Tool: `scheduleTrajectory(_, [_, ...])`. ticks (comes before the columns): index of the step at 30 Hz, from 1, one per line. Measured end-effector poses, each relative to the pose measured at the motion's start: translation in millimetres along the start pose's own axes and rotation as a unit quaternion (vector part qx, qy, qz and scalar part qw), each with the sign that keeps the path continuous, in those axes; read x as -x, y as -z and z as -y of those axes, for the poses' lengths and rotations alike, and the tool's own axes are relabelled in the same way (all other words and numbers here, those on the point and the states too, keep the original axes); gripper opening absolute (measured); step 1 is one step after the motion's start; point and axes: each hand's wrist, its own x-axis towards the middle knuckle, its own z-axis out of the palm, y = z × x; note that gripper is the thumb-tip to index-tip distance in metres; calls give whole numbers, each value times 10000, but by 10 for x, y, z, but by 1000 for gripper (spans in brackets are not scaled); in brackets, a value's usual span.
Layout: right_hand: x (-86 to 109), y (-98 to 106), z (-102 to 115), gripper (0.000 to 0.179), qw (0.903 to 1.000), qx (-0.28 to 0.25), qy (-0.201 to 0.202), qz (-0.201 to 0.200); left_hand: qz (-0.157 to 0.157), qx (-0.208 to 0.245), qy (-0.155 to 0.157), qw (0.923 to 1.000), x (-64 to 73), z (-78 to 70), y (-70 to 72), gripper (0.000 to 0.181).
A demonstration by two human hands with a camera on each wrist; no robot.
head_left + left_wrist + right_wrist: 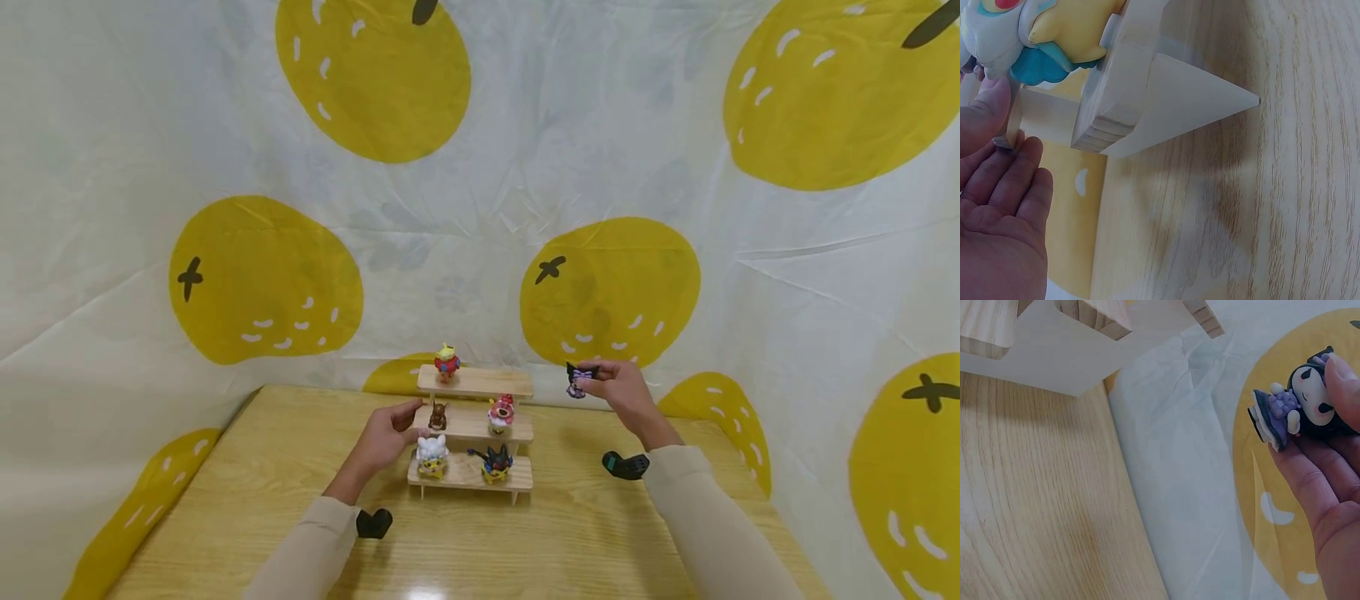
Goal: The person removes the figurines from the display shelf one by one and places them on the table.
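Observation:
My right hand (626, 392) pinches a small figurine with a black pointed hood and purple dress (579, 381), held in the air right of the shelf. In the right wrist view the figurine (1297, 403) lies tilted between thumb and fingers. My left hand (384, 435) grips the left end of the middle board of a three-tier wooden display shelf (468, 476). In the left wrist view the thumb (988, 115) is above that board and the fingers are below. Close by are a brown figurine (437, 417) and a white-and-yellow figurine (432, 457).
A red figurine with a yellow top (447, 365) stands on the top board's left. A pink bear figurine (501, 414) is at the middle right, and a black-hooded figurine (497, 464) at the bottom right. The wooden table (570, 533) meets a fruit-print cloth (465, 275) behind.

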Motion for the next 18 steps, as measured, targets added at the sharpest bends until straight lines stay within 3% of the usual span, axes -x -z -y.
scheduleTrajectory(9, [5, 20, -46, 44, 9999, -130, 51, 61, -5, 119, 126, 9999, -1, 9, -6, 58])
scheduleTrajectory(18, [19, 64, -57, 44, 9999, -103, -30, 55, -2, 22, 39, 10000, -10, 8, 0, 57])
